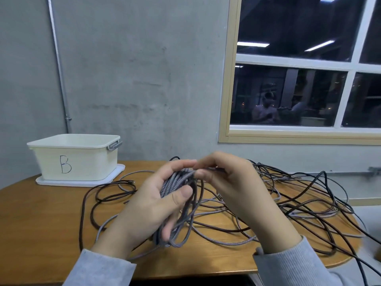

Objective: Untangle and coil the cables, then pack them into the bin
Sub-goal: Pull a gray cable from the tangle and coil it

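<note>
A rounded wooden table (51, 219) stands against a grey concrete wall (134, 69), with a dark window (299, 65) to the right. On the table's far left corner sits a cream bin (86, 159) marked "B", resting on its white lid (82, 183). A loose tangle of brown, black and grey cables (288, 203) sprawls over the table's middle and right. Above it, the left hand (152, 203) grips a partly wound coil of grey braided cable (177, 182), fingers curled round the loops and thumb pressed across them. The right hand (237, 188) pinches a strand at the coil's top between thumb and fingertips.
</note>
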The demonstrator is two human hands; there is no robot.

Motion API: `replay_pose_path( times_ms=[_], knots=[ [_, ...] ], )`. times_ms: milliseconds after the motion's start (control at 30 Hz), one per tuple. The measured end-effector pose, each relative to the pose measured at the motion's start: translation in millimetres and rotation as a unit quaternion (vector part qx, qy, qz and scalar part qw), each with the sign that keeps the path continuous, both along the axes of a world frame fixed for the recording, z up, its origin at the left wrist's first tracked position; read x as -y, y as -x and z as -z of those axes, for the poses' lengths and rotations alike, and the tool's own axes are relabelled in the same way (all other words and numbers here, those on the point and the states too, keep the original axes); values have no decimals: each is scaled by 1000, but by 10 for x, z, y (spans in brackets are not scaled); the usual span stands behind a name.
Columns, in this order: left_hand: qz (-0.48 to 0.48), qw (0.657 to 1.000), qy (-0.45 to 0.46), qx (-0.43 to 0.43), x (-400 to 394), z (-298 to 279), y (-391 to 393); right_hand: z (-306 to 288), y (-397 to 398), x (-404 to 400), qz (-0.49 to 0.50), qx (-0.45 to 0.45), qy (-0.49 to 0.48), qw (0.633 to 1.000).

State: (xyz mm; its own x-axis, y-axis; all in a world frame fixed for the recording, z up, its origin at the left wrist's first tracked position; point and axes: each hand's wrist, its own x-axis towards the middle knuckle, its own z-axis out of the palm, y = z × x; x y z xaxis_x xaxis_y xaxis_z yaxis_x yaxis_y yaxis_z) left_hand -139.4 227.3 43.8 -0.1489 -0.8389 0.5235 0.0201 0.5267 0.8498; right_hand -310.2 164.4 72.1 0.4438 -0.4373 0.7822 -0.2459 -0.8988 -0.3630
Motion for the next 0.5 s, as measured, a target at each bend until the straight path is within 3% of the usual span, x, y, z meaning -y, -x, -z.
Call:
replay_pose_path(
  times_ms=[233,367,500],
  knots=[
    [192,969,-2,-156,13,29,-17,45,100,195,48,11,-68,996],
    [325,909,40,-257,41,33,-51,84,135,212,66,3,-99,993],
    [329,882,64,-332,37,-26,-53,136,101,190,59,-24,-120,991]
  ],
)
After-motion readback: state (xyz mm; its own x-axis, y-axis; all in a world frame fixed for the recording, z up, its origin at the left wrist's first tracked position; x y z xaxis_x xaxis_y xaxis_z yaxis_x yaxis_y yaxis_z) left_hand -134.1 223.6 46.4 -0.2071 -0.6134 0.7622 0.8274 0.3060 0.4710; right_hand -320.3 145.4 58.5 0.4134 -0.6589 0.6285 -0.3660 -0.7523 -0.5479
